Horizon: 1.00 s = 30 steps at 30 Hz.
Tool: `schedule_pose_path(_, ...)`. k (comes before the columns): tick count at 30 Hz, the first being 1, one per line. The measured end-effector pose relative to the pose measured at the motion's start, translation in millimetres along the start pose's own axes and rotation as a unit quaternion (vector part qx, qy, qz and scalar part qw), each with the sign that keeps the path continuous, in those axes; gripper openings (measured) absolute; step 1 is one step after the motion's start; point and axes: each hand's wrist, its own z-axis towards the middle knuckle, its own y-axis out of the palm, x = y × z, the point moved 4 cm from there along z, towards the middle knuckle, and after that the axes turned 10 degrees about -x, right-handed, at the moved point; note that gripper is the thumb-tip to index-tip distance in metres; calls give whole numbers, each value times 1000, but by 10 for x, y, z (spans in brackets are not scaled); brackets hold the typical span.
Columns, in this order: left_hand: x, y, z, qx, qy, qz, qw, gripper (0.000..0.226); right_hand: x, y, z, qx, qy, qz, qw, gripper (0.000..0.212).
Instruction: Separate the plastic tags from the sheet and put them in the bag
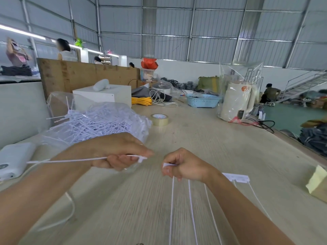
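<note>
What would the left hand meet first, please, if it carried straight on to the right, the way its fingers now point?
Most likely the right hand. The left hand, holding one loose tag, points across a short bare stretch of table at it, at about the same height. Depth is hard to judge, so it might pass just beside.

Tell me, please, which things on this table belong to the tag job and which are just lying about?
For the job:
- separated tag in the left hand
- strip of tags held by the right hand
- bag of loose tags

Lying about:
- tape roll
- blue basket
- white kettle
- yellow cord
</note>
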Motion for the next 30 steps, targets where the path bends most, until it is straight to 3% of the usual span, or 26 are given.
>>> schedule_pose_path(2, -31, -225, -126, 52, 18, 80, 995, 45, 39, -60, -40, 16, -1, 14, 1000, 24)
schedule_pose_path(4, -157, -524, -169, 163, 8, 169, 972, 46, 53, -86, -34, 29, -13, 34, 999, 33)
schedule_pose_path(8, -475, -934, 0, 274, -16, 245, 930, 22, 59, -3, 21, 16, -14, 33, 999, 36)
schedule_pose_path(13, -403, -1069, 406, 355, 0, 413, 839, 10, 64, -19, 9, 30, -10, 23, 999, 33)
schedule_pose_path(18, -265, -1090, 598, 480, 11, 460, 747, 16, 67, -15, -6, 36, -13, 28, 999, 32)
schedule_pose_path(20, -288, -1063, 643, 470, -15, 456, 756, 12, 57, -18, -10, 39, -19, 36, 998, 28)
schedule_pose_path(22, -332, -1007, 694, 408, -82, 485, 769, 14, 46, -25, -5, 44, -28, 46, 998, 24)
schedule_pose_path(25, -274, -833, 645, 359, -171, 557, 729, 27, 74, -25, 8, 47, -22, 42, 998, 16)
schedule_pose_path(28, -39, -525, 386, 360, -228, 601, 677, 28, 125, -9, 22, 48, -10, 37, 998, 9)
schedule_pose_path(29, 58, -405, 319, 371, -217, 599, 675, 21, 133, -13, 26, 50, -10, 34, 998, 9)
schedule_pose_path(30, 142, -268, 259, 383, -184, 579, 696, 12, 133, -14, 27, 52, -13, 29, 998, 9)
